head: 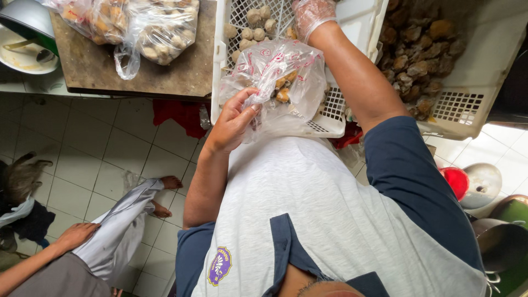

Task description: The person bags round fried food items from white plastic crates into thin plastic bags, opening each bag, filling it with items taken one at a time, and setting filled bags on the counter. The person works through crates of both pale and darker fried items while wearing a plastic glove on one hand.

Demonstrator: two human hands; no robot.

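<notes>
So the white slotted crate (352, 22) is the anchor here. The left hand (231, 122) sits just in front of the crate's near edge, wrist bent back, fingers (246, 99) curled and pinching the rim of a thin clear plastic bag (275, 82) with red print, holding it open against the crate. A few brownish round food balls (284, 88) already sit in the bag.

The right hand (313, 15), in a clear disposable glove, is stretched out with the forearm straight over the crate, reaching down into its far part right beside a cluster of pale balls (254, 27). Can't tell if its fingers are spread or closed on something, the top edge cuts them off.

To the right of the crate there's a second crate (467, 104) full of darker brown lumps. To its left, a worn wooden bench (93, 66) with filled bags (143, 27) on top. Further left and lower, another person's hand (77, 234) rests on their knee above the tiled floor (82, 159).
</notes>
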